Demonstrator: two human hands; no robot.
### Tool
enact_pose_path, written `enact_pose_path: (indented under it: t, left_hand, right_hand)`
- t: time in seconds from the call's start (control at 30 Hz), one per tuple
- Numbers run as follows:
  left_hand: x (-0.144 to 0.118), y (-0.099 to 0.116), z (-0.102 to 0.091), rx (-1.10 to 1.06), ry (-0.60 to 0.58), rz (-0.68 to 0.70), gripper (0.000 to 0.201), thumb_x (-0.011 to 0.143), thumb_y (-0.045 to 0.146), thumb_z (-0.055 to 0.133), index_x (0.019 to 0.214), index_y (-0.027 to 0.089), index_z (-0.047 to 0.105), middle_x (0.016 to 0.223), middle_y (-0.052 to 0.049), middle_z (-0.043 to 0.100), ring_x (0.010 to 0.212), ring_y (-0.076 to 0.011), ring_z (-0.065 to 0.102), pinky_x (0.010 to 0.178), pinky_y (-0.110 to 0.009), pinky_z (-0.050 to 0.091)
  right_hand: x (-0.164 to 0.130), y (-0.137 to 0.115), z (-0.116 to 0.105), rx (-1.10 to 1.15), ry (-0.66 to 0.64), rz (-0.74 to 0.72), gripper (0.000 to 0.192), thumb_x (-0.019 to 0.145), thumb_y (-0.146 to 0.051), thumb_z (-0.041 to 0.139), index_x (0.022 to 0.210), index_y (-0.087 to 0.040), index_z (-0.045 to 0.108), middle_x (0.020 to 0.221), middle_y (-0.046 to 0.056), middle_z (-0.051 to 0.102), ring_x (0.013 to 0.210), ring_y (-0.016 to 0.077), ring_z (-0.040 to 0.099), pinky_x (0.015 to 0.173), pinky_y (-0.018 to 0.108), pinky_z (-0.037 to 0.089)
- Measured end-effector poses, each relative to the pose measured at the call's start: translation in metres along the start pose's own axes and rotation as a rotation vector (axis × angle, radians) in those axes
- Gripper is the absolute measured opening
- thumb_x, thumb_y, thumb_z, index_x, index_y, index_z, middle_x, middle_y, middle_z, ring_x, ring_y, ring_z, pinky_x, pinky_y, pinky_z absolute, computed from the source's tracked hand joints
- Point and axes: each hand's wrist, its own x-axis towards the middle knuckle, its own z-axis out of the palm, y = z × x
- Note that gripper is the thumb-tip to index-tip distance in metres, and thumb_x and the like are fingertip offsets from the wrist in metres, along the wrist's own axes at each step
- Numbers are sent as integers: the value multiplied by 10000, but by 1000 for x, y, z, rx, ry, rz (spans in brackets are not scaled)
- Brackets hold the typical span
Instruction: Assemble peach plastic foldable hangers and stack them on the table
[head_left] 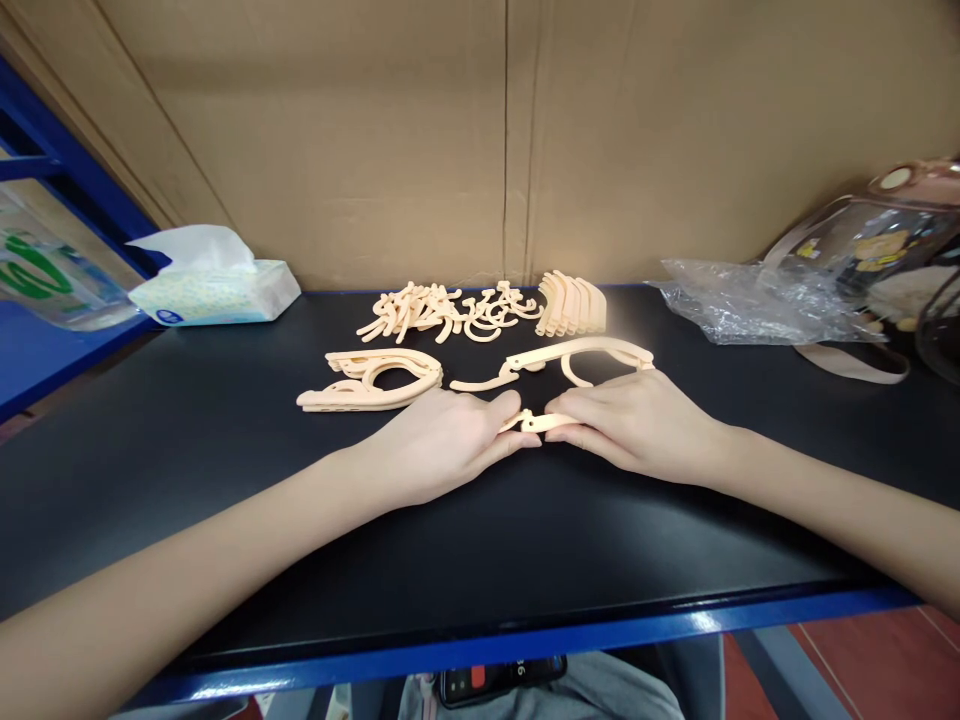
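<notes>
Between my two hands are cream plastic folding hanger pieces (551, 424), meeting at an end with a small round hole. My left hand (450, 440) is closed, pinching the left part between thumb and fingers. The right part is pinched the same way by my right hand (637, 420). My fingers cover most of both parts. Just beyond my hands, a long hanger arm (577, 348) lies with a curved hook piece (484, 382) at its left end. Folded hangers (371, 385) lie stacked beyond my left hand.
At the back of the black table (480, 540) are a pile of short hanger pieces (412, 308), loose hooks (487, 312) and a row of hanger arms (572, 303). A tissue pack (225, 290) stands left; a clear plastic bag (772, 305) and backpack (877, 240) sit right.
</notes>
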Motion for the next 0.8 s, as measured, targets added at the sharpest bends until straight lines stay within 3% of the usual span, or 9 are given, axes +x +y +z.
enact_pose_path:
  t: [0.37,0.57,0.8]
  left_hand:
    - [1,-1,9,347,106,138,317,1001,356,277,824,165,458,591,-6,611,479,-189,615,428,-260,285]
    - [0,-1,11,437,218,177,295,988,354,312,817,165,461,606,-6,603,477,-189,614,416,-270,291]
    - [-3,1,8,383,215,157,286,983,347,298,826,170,460,630,-11,613,531,-186,624,454,-272,324]
  right_hand:
    - [1,0,1,132,-116,63,404,998,-408,287,890,-190,609,723,13,667,673,157,605,600,288,334]
    - [2,0,1,154,-143,73,426,996,-427,276,845,-190,596,712,16,648,642,150,569,629,287,340]
    - [4,-2,-1,165,-142,86,446,996,-443,267,850,-191,605,728,20,653,662,152,582,607,281,324]
